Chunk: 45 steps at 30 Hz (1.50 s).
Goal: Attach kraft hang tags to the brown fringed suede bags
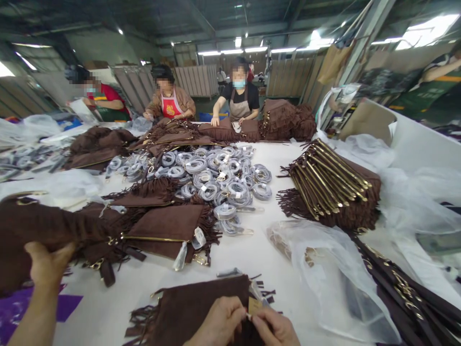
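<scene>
Left hand point(222, 318) and right hand point(272, 327) pinch a small white piece point(248, 316), fingers closed. The tan tag point(255, 305) lies just beyond, nearer the right hand, over the crosswise brown fringed pouch point(200, 300).

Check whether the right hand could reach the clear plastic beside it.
Probably yes: only white tabletop shows between the right hand and the clear plastic, though that hand is busy by the tan tag.

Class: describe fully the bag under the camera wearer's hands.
Dark brown and suede-like, the bag has fringe at both sides and gold-coloured metal at its upper left corner. It lies on the white table, partly out of frame. The left hand and right hand meet over it, beside a tan tag.
</scene>
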### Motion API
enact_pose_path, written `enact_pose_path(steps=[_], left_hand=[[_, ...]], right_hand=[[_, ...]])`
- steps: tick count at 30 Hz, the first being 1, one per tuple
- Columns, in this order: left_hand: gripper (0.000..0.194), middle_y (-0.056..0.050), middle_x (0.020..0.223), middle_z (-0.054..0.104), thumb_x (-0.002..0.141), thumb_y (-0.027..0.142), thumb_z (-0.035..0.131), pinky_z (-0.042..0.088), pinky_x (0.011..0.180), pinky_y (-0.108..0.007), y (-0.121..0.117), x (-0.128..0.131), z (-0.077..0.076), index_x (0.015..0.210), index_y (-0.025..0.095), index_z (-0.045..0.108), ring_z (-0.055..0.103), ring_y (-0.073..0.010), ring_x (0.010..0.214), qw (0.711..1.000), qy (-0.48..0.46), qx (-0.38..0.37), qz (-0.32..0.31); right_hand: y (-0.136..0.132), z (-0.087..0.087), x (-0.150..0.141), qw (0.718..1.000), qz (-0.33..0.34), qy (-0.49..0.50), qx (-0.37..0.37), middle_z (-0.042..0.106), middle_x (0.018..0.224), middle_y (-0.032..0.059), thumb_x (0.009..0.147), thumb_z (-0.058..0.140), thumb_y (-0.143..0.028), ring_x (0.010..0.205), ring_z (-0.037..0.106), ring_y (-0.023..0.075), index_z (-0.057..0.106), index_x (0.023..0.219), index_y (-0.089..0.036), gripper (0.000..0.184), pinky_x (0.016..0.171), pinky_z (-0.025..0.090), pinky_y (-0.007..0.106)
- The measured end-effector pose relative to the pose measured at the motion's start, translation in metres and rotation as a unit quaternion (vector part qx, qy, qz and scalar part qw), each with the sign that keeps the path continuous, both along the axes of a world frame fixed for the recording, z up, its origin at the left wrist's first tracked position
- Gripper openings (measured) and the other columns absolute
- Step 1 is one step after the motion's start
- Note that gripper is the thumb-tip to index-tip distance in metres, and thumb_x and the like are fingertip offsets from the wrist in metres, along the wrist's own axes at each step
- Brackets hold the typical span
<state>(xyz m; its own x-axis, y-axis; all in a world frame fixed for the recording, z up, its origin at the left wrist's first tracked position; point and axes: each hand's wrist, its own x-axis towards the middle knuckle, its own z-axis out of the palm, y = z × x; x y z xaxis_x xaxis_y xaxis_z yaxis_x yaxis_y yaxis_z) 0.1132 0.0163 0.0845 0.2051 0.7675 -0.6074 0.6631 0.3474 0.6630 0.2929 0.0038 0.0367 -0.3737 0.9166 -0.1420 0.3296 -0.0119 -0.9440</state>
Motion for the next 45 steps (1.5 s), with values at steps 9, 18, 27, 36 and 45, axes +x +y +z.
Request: enact_pose_path(steps=[9,18,27,36,45], left_hand=[[0.024,-0.007,0.104,0.056,0.071,0.013,0.049,0.033,0.089,-0.035,0.048,0.024,-0.044,0.094,0.018,0.054,0.046,-0.0229,0.101,0.972,0.130,0.156,-0.121],[0.015,-0.010,0.093,0.058,0.071,0.018,0.047,0.033,0.084,-0.038,0.059,0.018,-0.042,0.080,0.017,0.059,0.049,-0.0264,0.094,0.967,0.178,0.085,-0.159],[0.010,0.004,0.060,0.052,0.058,0.020,0.058,0.034,0.057,-0.022,0.060,0.001,-0.044,0.066,0.015,0.062,0.047,-0.0131,0.064,0.996,0.064,-0.010,-0.054],[0.017,0.007,0.052,0.046,0.050,0.014,0.058,0.028,0.048,-0.020,0.053,-0.004,-0.039,0.066,0.013,0.063,0.039,-0.0094,0.053,0.999,-0.020,-0.038,0.019],[0.018,0.008,0.050,0.045,0.050,0.014,0.058,0.027,0.047,-0.021,0.051,-0.004,-0.041,0.067,0.012,0.064,0.037,-0.0087,0.050,0.998,-0.025,-0.048,0.031]], right_hand=[[0.016,-0.004,0.034,0.976,-0.130,-0.119,0.126,0.061,0.065,0.0022,0.088,0.046,-0.044,0.060,0.060,0.0166,0.069,0.083,-0.023,0.031,0.058,0.049,0.023],[0.007,-0.033,0.001,0.973,-0.138,-0.132,0.131,0.058,0.063,0.0009,0.088,0.046,-0.038,0.057,0.058,0.0157,0.068,0.079,-0.023,0.028,0.055,0.046,0.024],[0.009,-0.032,-0.021,0.974,-0.191,-0.081,0.090,0.057,0.057,-0.0012,0.084,0.051,-0.040,0.050,0.053,0.0145,0.069,0.071,-0.024,0.027,0.050,0.043,0.022],[0.011,-0.022,-0.031,0.974,-0.210,-0.050,0.072,0.055,0.059,-0.0001,0.084,0.047,-0.054,0.049,0.051,0.0138,0.068,0.071,-0.020,0.042,0.049,0.041,0.024],[0.012,-0.023,-0.036,0.965,-0.189,-0.102,0.147,0.054,0.060,0.0010,0.090,0.038,-0.050,0.053,0.052,0.0136,0.064,0.069,-0.018,0.047,0.052,0.040,0.024]])
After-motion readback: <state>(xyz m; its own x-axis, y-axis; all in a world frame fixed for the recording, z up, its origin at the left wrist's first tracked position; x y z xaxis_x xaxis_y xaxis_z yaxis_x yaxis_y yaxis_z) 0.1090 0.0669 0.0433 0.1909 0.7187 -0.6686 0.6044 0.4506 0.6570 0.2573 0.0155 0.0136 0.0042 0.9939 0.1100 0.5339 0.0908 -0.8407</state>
